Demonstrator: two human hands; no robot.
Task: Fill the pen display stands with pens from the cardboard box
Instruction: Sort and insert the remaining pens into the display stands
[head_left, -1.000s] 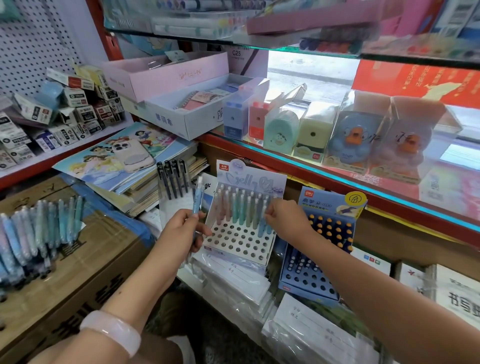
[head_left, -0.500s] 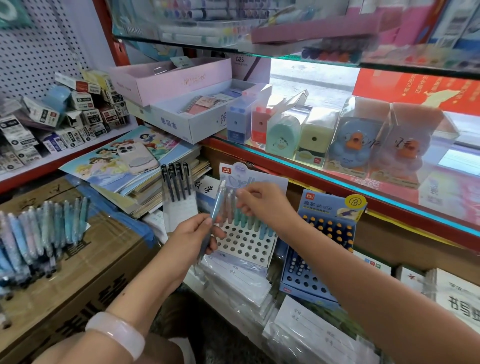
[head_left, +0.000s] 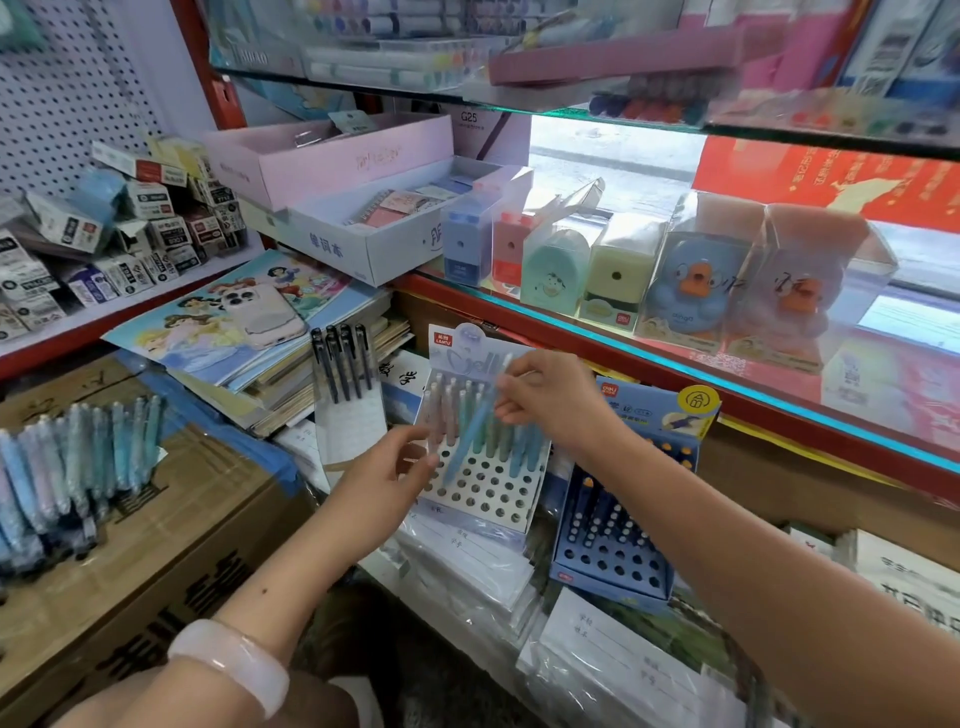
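A white pen display stand (head_left: 483, 493) leans on the lower shelf, with its back rows filled with pastel pens and its front holes bare. My right hand (head_left: 545, 402) pinches the upper part of a light blue pen (head_left: 470, 439), which slants down over the stand. Just left of the pen's lower end, my left hand (head_left: 382, 480) has relaxed fingers and holds nothing. A heap of wrapped pastel pens (head_left: 78, 467) lies on the cardboard box (head_left: 171, 525) at the left. To the right is a blue display stand (head_left: 613, 558) holding several pens.
A small stand of black pens (head_left: 343, 374) sits left of the white one, beside stacked notebooks with a phone (head_left: 260, 317) on top. Bagged paper labels (head_left: 467, 561) lie under the stands. The red-edged glass shelf (head_left: 675, 364) with boxed sharpeners overhangs the stands.
The blue pen passed from my left hand to my right, which now holds it over the white stand. My left hand let go and its fingers relaxed.
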